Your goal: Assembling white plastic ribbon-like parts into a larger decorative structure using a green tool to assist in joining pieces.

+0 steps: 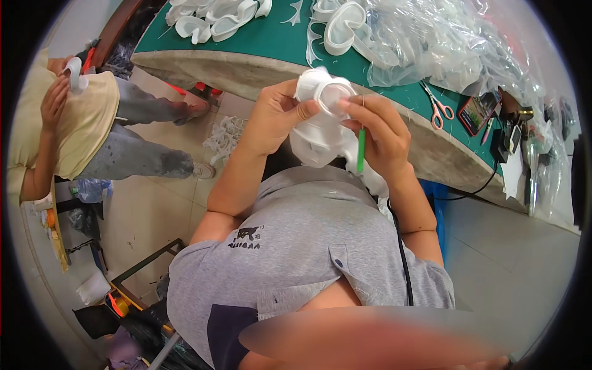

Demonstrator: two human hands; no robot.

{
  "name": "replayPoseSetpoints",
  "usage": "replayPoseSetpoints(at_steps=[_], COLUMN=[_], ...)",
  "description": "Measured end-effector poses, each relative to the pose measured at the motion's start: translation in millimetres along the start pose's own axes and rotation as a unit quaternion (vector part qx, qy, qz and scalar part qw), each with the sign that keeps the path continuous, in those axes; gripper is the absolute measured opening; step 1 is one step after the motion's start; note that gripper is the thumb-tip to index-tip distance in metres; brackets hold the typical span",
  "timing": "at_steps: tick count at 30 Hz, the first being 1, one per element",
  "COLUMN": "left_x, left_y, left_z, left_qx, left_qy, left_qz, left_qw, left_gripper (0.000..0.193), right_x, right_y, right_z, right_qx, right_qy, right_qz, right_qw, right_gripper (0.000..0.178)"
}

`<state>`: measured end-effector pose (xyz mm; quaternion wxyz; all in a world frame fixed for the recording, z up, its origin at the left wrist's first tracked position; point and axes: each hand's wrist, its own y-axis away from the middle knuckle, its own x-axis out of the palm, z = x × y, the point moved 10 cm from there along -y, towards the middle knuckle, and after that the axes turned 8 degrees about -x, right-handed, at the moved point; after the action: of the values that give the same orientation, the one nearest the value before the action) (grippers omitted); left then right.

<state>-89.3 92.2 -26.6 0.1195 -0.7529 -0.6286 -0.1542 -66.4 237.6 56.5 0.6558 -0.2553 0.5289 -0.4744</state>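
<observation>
Landmark: green-topped table (280,48). Wearer works just off its near edge, over the lap, probably so the part can be turned freely.

Co-worker (74,145) stands off the table's left end, holding a pale curved piece (75,75). Clear plastic heap (425,46) covers the table's far right, pale parts showing through; bagging likely holds the loose lot together. Pile of white moulded parts (225,23) sits on the table's far left, seemingly grouped for easy grabbing. White scraps (225,139) lie on the floor below the table's left stretch, likely dropped there as waste.

In work: white piece (316,139) with a round rim, held up in front of the table's near edge, lower part hanging. Left hand (280,117) pinches its left side, thumb against fingers; steadying it, I'd say. Right hand (382,132) pinches the rim's right side with fingertips, thumb partly hidden.

Orange-handled scissors (438,106) lie on the table's right, phone (480,113) just beside. Slim green tool (361,150) is tucked in the right hand, pointing down, probably parked so fingertips can grip. Can't tell if its tip meets the piece.
</observation>
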Motion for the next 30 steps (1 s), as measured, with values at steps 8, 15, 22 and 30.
replayPoseSetpoints(at_steps=[8,15,22,30], left_x=[12,8,6,10], left_y=[3,5,8,0], left_z=[11,-2,-1,11], left_qx=[0.018,0.087,0.091,0.048], left_qy=[0.135,0.066,0.049,-0.058], left_qz=[0.023,-0.002,-0.020,-0.059], left_qw=[0.990,0.994,0.994,0.995], left_gripper=[0.035,0.035,0.031,0.031], right_x=[-13,4,7,-16], right_y=[7,17,13,12], right_z=[-10,-19,-13,-5], right_qx=[0.088,0.149,0.115,-0.004], right_qy=[-0.195,-0.269,-0.214,0.039], right_qz=[-0.077,-0.125,-0.067,-0.042], right_qw=[0.974,0.943,0.968,0.998], right_gripper=[0.020,0.008,0.009,0.013])
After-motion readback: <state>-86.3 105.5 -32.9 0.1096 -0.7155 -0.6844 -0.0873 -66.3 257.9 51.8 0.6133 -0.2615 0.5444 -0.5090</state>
